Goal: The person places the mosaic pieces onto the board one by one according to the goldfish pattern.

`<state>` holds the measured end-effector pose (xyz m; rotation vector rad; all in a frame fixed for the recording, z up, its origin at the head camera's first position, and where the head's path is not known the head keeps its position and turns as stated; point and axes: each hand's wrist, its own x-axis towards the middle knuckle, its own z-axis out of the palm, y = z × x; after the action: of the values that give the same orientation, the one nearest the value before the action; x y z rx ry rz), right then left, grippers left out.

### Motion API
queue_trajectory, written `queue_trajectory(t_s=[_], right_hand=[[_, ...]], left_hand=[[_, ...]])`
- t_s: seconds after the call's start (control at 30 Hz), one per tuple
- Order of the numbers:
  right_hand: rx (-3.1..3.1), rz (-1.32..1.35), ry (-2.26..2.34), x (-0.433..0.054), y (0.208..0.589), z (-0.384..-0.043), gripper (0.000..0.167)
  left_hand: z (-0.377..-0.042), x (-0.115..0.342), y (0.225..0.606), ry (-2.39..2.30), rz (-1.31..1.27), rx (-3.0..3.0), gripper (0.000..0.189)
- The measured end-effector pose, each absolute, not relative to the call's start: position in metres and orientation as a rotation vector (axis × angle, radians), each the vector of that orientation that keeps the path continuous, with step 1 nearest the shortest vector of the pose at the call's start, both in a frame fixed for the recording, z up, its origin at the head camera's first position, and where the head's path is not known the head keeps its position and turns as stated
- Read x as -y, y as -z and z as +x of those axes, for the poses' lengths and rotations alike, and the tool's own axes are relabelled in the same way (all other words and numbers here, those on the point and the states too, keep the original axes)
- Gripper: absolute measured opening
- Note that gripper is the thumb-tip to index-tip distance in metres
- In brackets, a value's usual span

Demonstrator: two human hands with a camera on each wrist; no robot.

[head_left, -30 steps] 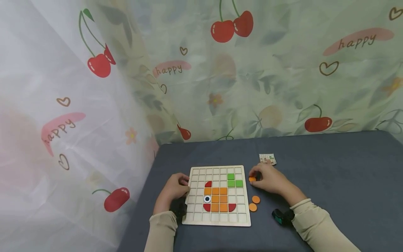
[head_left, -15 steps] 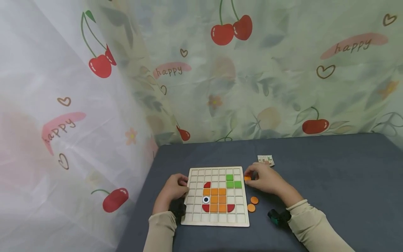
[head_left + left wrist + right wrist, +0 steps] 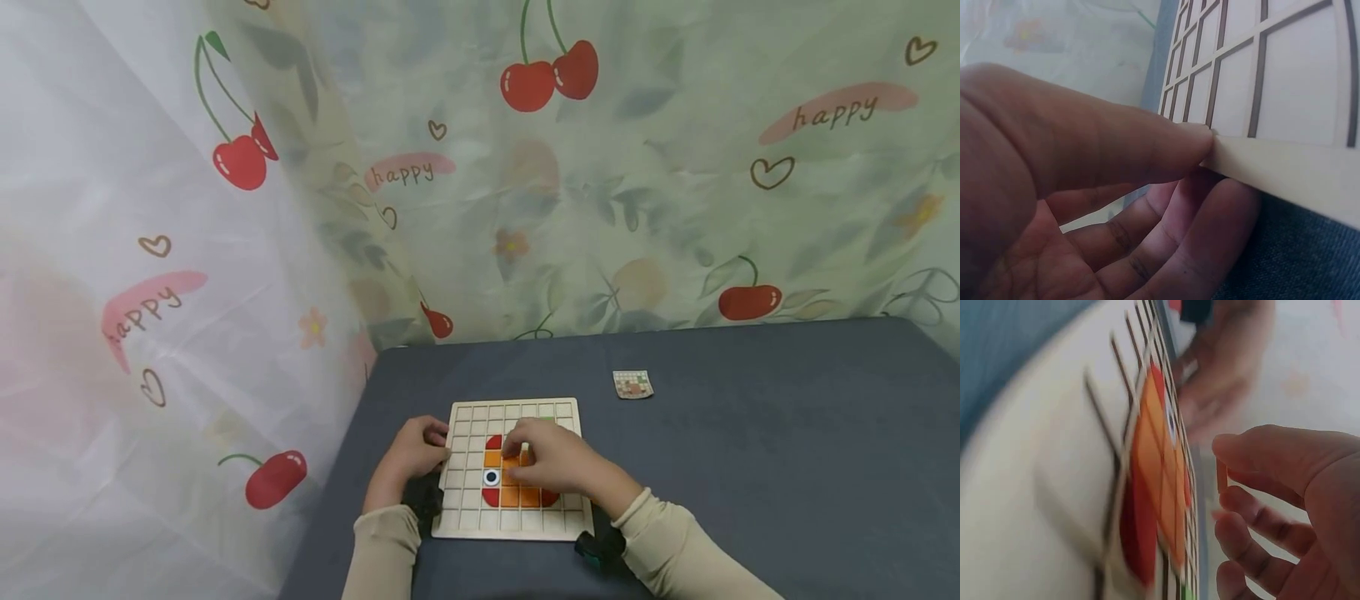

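Note:
A square wooden grid board [image 3: 468, 521] lies on the table with coloured tiles in it. My left hand [image 3: 415, 448] holds its left edge; in the left wrist view the thumb [image 3: 1185, 147] lies on the rim and fingers sit against it from below. Over the middle of the board, my right hand [image 3: 558, 457] pinches an orange disc [image 3: 1221, 478] between thumb and finger, seen edge-on in the right wrist view. Orange square tiles [image 3: 510, 497], red rounded tiles [image 3: 491, 497] and a white eye tile [image 3: 491, 477] sit in cells. My right hand covers most of the green tiles [image 3: 547, 418].
A small printed pattern card [image 3: 633, 384] lies beyond the board to the right. The dark grey table [image 3: 750, 417] meets a patterned curtain [image 3: 600, 208] at the back. Both wrists wear black cameras; the right one [image 3: 600, 548] hangs near the board's front corner.
My right hand has moved left from beside the board to over its middle, carrying the orange disc. The two loose orange discs are now hidden by the right arm. The left hand stays put.

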<state>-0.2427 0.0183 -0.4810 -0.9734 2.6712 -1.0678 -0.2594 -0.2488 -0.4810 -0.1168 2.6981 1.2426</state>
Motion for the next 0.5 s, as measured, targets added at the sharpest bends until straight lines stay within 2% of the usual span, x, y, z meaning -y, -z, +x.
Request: queue_trajectory(t_s=[0.2,0.5], right_hand=[[-2.599,-1.075,1.037,0.015,0.48,-0.236,0.008],[-2.598,-1.155,0.961,0.033,0.486,-0.234,0.016]], left_hand=[[-0.261,0.251,0.48,-1.291,-0.075,-2.668,0.037],[-0.262,0.253,0.481,-1.29,-0.061,-2.655,0.037]])
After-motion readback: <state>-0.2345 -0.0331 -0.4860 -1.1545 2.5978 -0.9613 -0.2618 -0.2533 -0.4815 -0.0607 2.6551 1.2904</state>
